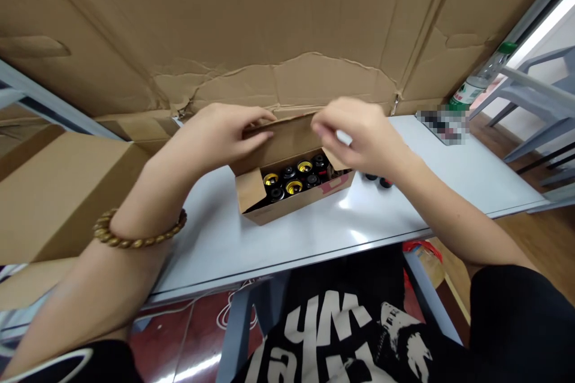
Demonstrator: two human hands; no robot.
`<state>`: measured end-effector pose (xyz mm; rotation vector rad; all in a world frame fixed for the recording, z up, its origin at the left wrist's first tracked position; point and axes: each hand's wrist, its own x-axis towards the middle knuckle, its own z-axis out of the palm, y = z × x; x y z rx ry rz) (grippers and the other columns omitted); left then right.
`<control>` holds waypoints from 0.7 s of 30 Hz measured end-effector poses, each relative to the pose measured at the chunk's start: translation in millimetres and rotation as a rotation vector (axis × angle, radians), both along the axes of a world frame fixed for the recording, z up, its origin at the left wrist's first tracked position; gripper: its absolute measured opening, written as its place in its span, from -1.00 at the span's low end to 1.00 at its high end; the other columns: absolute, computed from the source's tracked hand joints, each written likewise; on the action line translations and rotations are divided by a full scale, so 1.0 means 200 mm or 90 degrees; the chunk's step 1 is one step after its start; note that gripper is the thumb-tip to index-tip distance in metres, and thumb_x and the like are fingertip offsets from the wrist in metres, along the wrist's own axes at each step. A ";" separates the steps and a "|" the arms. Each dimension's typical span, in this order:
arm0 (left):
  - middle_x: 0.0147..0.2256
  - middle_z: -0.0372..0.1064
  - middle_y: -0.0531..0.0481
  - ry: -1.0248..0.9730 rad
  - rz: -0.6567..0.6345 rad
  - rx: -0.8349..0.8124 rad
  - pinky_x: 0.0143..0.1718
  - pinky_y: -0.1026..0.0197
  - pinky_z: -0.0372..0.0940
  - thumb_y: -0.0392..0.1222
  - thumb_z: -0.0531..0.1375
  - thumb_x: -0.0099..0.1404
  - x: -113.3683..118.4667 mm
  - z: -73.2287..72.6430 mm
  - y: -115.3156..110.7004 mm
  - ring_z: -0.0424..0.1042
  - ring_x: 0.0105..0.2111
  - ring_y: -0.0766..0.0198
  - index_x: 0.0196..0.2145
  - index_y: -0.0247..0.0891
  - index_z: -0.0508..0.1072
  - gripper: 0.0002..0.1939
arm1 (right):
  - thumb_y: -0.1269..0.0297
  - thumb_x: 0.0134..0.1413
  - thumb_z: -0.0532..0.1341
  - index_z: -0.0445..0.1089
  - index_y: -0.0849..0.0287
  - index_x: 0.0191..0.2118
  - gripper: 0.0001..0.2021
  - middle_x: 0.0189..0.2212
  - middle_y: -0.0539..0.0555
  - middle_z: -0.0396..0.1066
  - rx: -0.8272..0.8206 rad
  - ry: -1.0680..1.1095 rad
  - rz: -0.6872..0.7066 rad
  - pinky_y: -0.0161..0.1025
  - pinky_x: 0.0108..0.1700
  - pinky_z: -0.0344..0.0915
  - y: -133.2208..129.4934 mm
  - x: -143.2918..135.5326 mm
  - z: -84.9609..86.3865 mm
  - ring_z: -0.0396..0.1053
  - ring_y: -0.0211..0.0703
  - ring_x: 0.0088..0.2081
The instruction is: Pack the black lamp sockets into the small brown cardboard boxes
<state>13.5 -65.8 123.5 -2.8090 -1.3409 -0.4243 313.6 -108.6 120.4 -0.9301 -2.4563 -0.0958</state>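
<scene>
A small open cardboard box (287, 208) sits on the white table, packed with several black round parts, some with yellow rings (294, 187). Its long back flap (291, 140) stands raised. My left hand (224, 137) grips that flap near its left end, thumb in front and fingers behind. At the flap's right end, my right hand (354, 128) pinches the edge between thumb and fingers. The short left flap (251, 190) is folded outward, and the right one (336, 158) lies partly below my right hand.
A large cardboard sheet (287, 12) rises behind the table (215, 251). Another open carton (67, 191) stands at the left. Small black parts (385, 182) lie right of the box. A green-capped bottle (478, 81) and a pixelated item (444, 124) are at the far right.
</scene>
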 end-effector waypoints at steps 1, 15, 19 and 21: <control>0.16 0.70 -0.32 0.023 0.041 0.049 0.12 -0.17 0.51 -0.03 0.11 0.67 0.00 -0.04 0.02 0.65 0.09 -0.14 0.30 -0.34 0.63 -0.51 | 0.28 0.70 0.05 0.56 0.16 -0.09 -0.66 -0.15 0.18 0.55 -0.044 -0.051 0.032 -0.07 0.01 0.26 -0.01 0.00 -0.03 0.44 0.05 -0.03; 0.08 0.76 -0.14 -0.124 -0.170 0.251 0.52 -0.46 0.40 -0.20 0.31 0.54 0.07 -0.32 -0.16 0.47 0.51 -0.29 -0.20 -0.14 0.73 -0.83 | 0.31 0.58 0.13 0.63 0.20 0.04 -0.71 -0.18 0.24 0.64 -0.172 -0.348 -0.233 -0.07 -0.20 0.12 0.03 0.10 0.01 0.46 0.03 -0.24; 0.01 0.78 -0.10 -0.129 -0.201 0.198 0.55 -0.40 0.40 -0.19 0.22 0.58 0.07 -0.32 -0.15 0.58 0.42 -0.16 -0.17 -0.14 0.73 -0.76 | 0.40 0.51 0.17 0.63 0.22 0.00 -0.76 0.04 0.32 0.67 -0.181 -0.364 -0.205 -0.09 -0.25 0.09 0.06 0.06 -0.01 0.55 0.05 -0.12; -0.04 0.78 -0.11 -0.089 -0.203 0.143 0.35 -0.24 0.58 -0.11 0.15 0.64 0.07 -0.30 -0.16 0.73 0.18 -0.07 -0.15 -0.11 0.73 -0.67 | 0.40 0.46 0.22 0.61 0.20 -0.03 -0.81 0.01 0.29 0.68 -0.213 -0.363 -0.162 -0.09 -0.27 0.08 0.07 0.02 -0.04 0.55 0.05 -0.15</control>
